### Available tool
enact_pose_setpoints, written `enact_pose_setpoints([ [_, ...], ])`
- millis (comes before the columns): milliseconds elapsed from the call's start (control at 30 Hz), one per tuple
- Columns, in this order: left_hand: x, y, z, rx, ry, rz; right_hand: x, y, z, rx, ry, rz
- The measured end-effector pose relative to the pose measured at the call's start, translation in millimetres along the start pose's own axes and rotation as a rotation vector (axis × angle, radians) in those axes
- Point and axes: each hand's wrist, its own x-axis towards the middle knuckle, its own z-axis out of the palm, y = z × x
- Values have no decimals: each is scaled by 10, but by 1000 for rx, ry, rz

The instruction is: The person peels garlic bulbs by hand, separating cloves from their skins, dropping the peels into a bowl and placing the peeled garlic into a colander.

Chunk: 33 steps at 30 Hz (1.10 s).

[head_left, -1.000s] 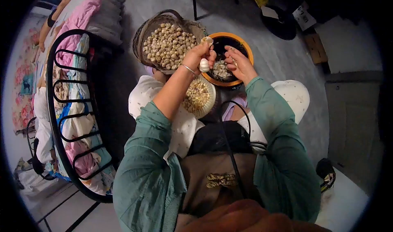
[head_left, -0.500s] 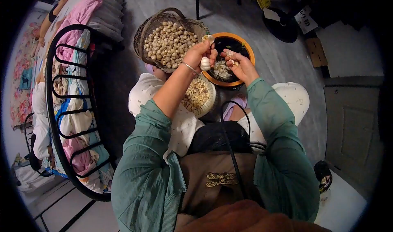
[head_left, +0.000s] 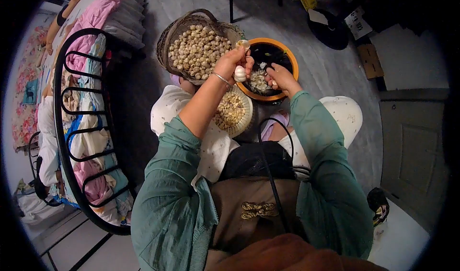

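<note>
My left hand (head_left: 233, 64) is closed round garlic; a white garlic bulb (head_left: 240, 74) hangs below its fingers and another piece shows at the fingertips. Over the orange-rimmed bucket (head_left: 293, 62), my right hand (head_left: 282, 78) has its fingers curled together, with something small and pale at the fingertips that I cannot make out. Papery garlic skins (head_left: 259, 81) lie in the bucket's dark inside. Whole bulbs fill the woven basket (head_left: 164, 45) at the left. Nearer my lap, a pale plastic basket (head_left: 249, 114) holds loose cloves.
A black metal bed frame (head_left: 58, 98) with bundled bedding (head_left: 91, 146) stands at the left, where another person's arm (head_left: 73, 8) shows. Black legs of a piece of furniture (head_left: 231, 3) rise beyond the baskets. At the right are a cardboard box (head_left: 370, 60) and a grey door (head_left: 413, 141).
My right hand has turned over and its fingers have curled downward above the bucket. The left hand keeps its hold on the garlic, nearly still. The view has shifted slightly.
</note>
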Motion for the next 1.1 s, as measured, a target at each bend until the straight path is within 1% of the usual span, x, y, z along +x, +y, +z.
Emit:
enact_pose_setpoints([
  [33,2,-2,-8,4,-5,7,28,55,2,-216,73,-75],
  [67,-1,3,-2,4,-5,7,75,95,-31,-216,72,-75],
  [133,-9,12,4,-10,-14,14,183,146,-117,-348,56,-135],
  [167,-9,11,-8,-11,-13,15,178,132,-104,-349,55,-135],
  [233,-9,9,-36,-38,-56,33,164,96,-87,-120,-42,-160],
  [267,-7,10,-47,-41,-53,35,122,43,-60,-124,-44,-159],
  [333,3,6,-61,-40,-56,38,20,-50,-14,98,-210,-138],
  [367,6,2,-63,-43,-55,39,-12,-69,0,95,-210,-136],
  [433,7,1,-65,-45,-53,33,-55,-98,25,220,-204,-31],
  [467,4,1,-67,-46,-51,34,-37,-88,14,219,-204,-30],
  [533,8,3,-67,-47,-54,31,10,-74,-17,371,-224,45],
  [567,7,7,-62,-47,-54,31,-6,-89,-11,371,-224,45],
  [633,4,14,-51,-39,-44,35,-41,-121,-2,505,-277,21],
  [733,1,25,-41,-17,-44,41,-19,-110,-31,574,-336,0],
  [867,1,24,-39,-19,-40,33,-111,-195,52,609,-320,-6],
  [933,-8,19,-35,-12,-39,54,-137,-209,69,651,-354,-28],
  [967,-7,17,-38,-13,-38,54,-129,-200,74,651,-354,-27],
  [1033,-4,13,-50,-26,-38,44,-106,-170,87,510,-306,-84],
  [1067,-2,12,-46,-30,-34,42,-50,-122,54,509,-306,-78],
  [1100,-1,7,-39,-30,-39,50,1,-72,14,503,-361,-42],
])
